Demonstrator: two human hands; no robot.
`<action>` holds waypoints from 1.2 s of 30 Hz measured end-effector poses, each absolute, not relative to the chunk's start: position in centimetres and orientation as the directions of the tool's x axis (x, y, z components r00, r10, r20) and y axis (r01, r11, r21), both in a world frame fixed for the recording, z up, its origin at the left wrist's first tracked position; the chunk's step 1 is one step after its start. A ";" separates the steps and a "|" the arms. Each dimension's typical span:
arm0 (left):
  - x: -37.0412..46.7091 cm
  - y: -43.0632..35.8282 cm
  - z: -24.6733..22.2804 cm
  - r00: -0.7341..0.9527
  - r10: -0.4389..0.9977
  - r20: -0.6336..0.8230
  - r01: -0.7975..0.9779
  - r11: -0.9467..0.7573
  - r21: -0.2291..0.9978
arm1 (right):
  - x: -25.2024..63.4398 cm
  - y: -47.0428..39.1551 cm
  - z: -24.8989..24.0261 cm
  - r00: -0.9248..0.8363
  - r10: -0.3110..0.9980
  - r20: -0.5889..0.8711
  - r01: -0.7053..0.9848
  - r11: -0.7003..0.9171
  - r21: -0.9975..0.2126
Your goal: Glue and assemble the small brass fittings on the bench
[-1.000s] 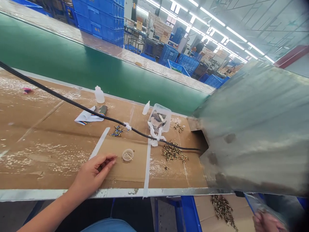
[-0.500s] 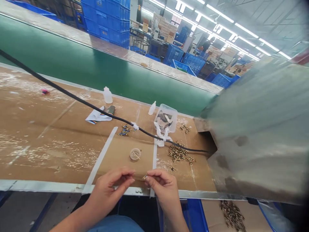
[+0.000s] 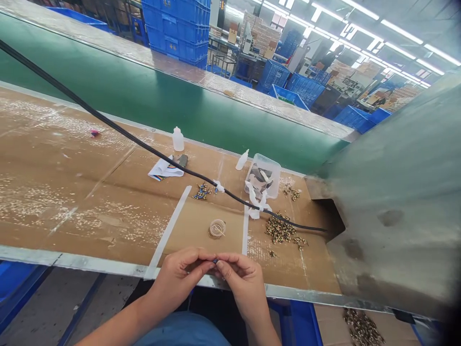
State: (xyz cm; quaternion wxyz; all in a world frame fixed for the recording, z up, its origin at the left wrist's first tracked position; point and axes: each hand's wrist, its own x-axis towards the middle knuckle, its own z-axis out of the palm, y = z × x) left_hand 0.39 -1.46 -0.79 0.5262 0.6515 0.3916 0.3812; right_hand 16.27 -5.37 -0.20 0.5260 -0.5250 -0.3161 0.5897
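Over the bench's front edge, my left hand and my right hand meet fingertip to fingertip. Both pinch one tiny part, of which only a blue bit shows; the fingers cover the rest. Just beyond them a small round clear cup with a thin stick in it stands on the brown board. A pile of small brass-coloured parts lies to the right of the cup. Farther back is a small group of blue-and-brass parts.
A black cable crosses above the bench. Behind lie a clear plastic box, two white bottles and a folded cloth. A metal housing blocks the right side. A green belt runs along the back.
My hands were apart, with a small brass-coloured piece in the right fingertips. Now the fingertips have come together around the tiny part. The view has shifted slightly left.
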 end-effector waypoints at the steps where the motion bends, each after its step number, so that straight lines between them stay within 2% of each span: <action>1: 0.4 -1.5 -0.9 0.396 0.917 0.044 0.093 -0.088 0.992 | 16.2 -5.4 -0.1 0.100 0.955 -0.281 -0.287 -0.242 -0.927; 5: 0.5 -1.6 -1.1 0.386 0.918 -0.093 -0.001 0.101 0.995 | 16.0 -5.4 0.0 0.105 0.964 -0.243 -0.270 -0.208 -0.940; 8: 0.6 -1.6 -1.3 0.395 0.904 -0.163 -0.063 0.203 0.977 | 16.0 -5.6 -0.2 0.119 0.973 -0.197 -0.174 -0.175 -0.969; 13: 0.7 -1.5 -1.6 0.410 0.892 -0.188 -0.072 0.237 0.969 | 16.1 -5.9 -0.6 0.160 0.983 -0.086 0.097 -0.103 -0.990; 20: 0.9 -1.5 -1.2 0.391 0.888 -0.241 -0.060 0.286 0.956 | 16.1 -5.8 0.2 0.144 0.989 0.039 0.312 -0.008 -0.950; 25: 0.8 -1.4 -0.9 0.397 0.892 -0.216 0.027 0.224 0.974 | 16.2 -5.9 0.3 0.130 0.991 0.044 0.327 -0.001 -0.945; 32: 0.2 -1.4 -1.0 0.430 0.902 -0.031 0.169 -0.046 0.985 | 16.1 -6.1 0.6 0.110 0.990 0.093 0.390 0.043 -0.920; 36: -0.2 -1.0 -1.1 0.430 0.903 0.017 0.205 -0.116 0.972 | 16.5 -5.7 0.8 0.090 0.985 0.149 0.445 0.094 -0.890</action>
